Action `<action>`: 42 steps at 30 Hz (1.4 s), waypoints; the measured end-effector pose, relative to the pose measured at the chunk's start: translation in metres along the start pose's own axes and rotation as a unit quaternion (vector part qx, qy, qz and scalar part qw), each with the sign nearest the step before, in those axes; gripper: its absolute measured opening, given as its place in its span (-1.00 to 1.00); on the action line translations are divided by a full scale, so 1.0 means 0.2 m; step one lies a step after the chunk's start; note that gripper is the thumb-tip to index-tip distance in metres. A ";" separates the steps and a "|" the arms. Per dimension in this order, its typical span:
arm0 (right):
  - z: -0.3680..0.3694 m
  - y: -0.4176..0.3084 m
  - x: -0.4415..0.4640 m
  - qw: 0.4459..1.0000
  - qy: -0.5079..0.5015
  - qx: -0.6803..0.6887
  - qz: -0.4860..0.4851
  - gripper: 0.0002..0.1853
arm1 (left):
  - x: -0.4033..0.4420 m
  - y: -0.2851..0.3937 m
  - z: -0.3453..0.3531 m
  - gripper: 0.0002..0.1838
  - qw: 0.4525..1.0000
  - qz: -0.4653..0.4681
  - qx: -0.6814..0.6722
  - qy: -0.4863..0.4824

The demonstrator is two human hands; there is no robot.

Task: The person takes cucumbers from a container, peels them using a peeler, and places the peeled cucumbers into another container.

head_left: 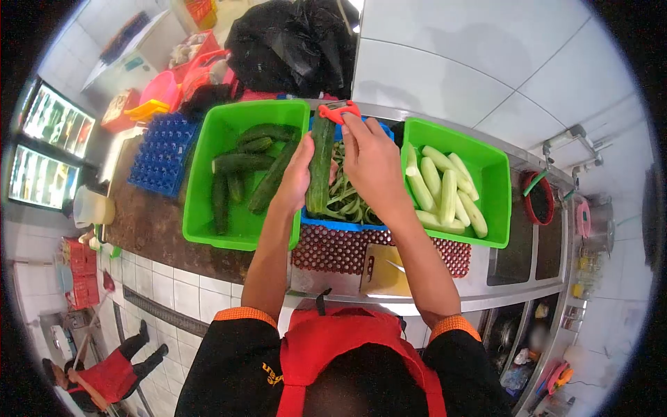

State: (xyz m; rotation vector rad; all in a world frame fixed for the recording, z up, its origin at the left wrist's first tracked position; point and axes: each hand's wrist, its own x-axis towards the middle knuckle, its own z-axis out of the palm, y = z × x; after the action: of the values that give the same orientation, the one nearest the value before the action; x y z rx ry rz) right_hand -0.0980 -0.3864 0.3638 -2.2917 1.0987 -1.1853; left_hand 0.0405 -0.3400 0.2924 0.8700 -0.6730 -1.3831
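My left hand point(297, 175) is wrapped round a long dark green cucumber point(321, 163), held upright over a blue basket point(338, 225). My right hand point(372, 160) grips a red peeler point(339, 111), which lies against the cucumber's far end. Green peelings point(351, 198) fill the basket below. To the left, a green tub point(222, 244) holds several unpeeled cucumbers point(243, 162). Another green tub point(499, 194) on the right contains several pale, peeled cucumbers point(448, 194).
A yellow cutting board point(382, 278) with a knife rests on a dark red perforated mat point(323, 250) near the counter's front edge. Left stands a blue egg tray point(161, 154). A red bucket point(538, 201) is at the right. Another person point(111, 375) stands at lower left.
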 end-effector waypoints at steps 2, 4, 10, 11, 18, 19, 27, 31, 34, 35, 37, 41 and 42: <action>0.03 0.02 -0.02 1.000 -0.014 -0.001 -0.001 -0.81 | 0.04 -0.01 0.01 -0.44 1.000 0.017 0.015 0.008; 0.10 0.05 -0.08 1.000 -0.031 0.000 -0.003 -0.82 | 0.08 -0.02 0.07 -0.45 0.987 0.046 -0.058 0.145; 0.17 0.10 -0.40 0.977 -0.176 0.103 0.062 -0.85 | 0.33 -0.09 -0.31 -0.48 0.964 0.080 -0.064 0.247; 0.17 0.11 -0.44 0.968 -0.202 0.132 0.063 -0.84 | 0.36 -0.09 -0.35 -0.46 0.961 0.078 -0.099 0.247; 0.15 0.17 -0.27 0.986 -0.055 0.144 0.066 -0.81 | 0.27 0.05 -0.23 -0.42 0.992 -0.051 0.012 0.118; 0.14 0.18 -0.21 0.989 -0.036 0.136 0.043 -0.81 | 0.28 0.01 -0.18 -0.44 0.988 -0.009 -0.023 0.152; 0.08 0.16 0.10 0.997 0.004 0.079 -0.021 -0.81 | 0.15 0.04 -0.05 -0.50 0.999 -0.037 0.018 0.019; 0.07 0.13 0.11 0.997 -0.014 0.062 -0.038 -0.84 | 0.11 0.08 -0.05 -0.50 0.998 -0.049 0.042 0.014; 0.09 0.11 0.10 0.998 -0.024 0.050 -0.020 -0.86 | 0.13 0.07 -0.09 -0.51 0.997 -0.042 0.065 0.006; 0.10 0.11 0.09 0.997 -0.001 0.071 -0.025 -0.84 | 0.14 0.07 -0.09 -0.51 0.997 -0.042 0.065 0.009; 0.14 0.10 0.04 0.995 0.021 0.095 -0.030 -0.82 | 0.16 0.04 -0.10 -0.50 0.995 -0.015 0.075 0.068; 0.18 0.04 -0.21 0.989 -0.046 0.141 -0.004 -0.80 | 0.28 0.03 -0.19 -0.46 0.982 0.080 -0.046 0.164; 0.18 0.02 -0.28 0.982 -0.059 0.176 0.029 -0.80 | 0.28 0.02 -0.22 -0.46 0.982 0.079 -0.047 0.166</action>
State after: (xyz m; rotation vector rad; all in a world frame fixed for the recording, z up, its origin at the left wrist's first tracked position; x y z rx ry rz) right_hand -0.0920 -0.3480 0.3096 -2.0155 0.8309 -1.1047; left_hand 0.0847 -0.3911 0.2681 0.9247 -0.4068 -1.0847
